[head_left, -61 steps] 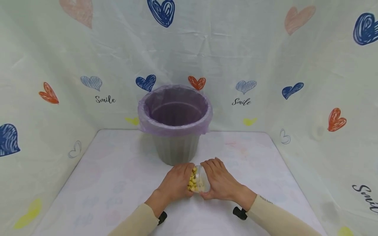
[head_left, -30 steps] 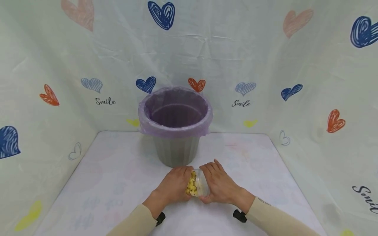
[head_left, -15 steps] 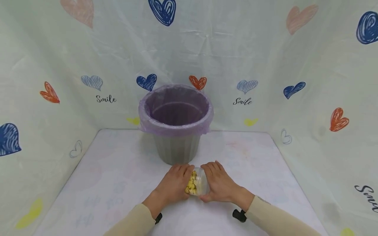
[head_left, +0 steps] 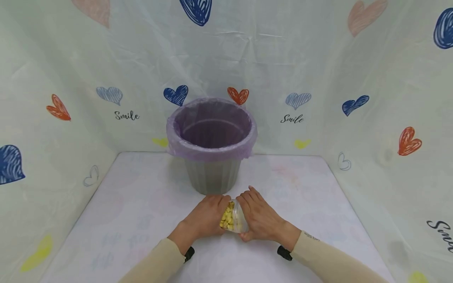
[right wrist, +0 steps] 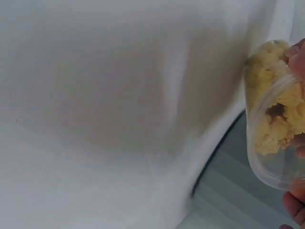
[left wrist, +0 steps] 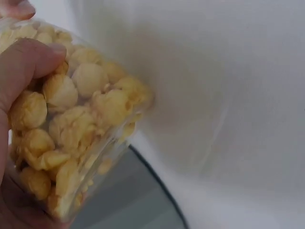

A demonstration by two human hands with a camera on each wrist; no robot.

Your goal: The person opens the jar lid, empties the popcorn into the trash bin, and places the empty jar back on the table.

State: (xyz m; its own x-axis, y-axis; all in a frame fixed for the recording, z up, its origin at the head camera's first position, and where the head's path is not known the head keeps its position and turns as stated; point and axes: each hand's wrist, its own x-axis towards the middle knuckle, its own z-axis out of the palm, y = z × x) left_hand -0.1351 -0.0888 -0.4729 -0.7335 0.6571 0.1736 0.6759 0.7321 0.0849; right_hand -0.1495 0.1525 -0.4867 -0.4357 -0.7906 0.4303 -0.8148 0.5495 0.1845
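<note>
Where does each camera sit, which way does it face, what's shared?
Head: on the person's head, facing forward and down at a purple-lined bin and clear popcorn jar; left hand, right hand and sleeves show.
Left wrist: on that wrist, facing the jar close up; a thumb shows at left.
Right wrist: on that wrist, facing the jar; fingers show at right.
Both wrist views share the jar.

I make out clear, glossy plastic on the jar (head_left: 239, 218) — rough, knobbly popcorn (head_left: 227, 217) inside — matt ribbed plastic on the bin (head_left: 212, 176), thin crinkled plastic for its liner (head_left: 212, 154), matt cloth sleeves (head_left: 155, 257), and a creased, faintly shiny backdrop (head_left: 226, 55).
</note>
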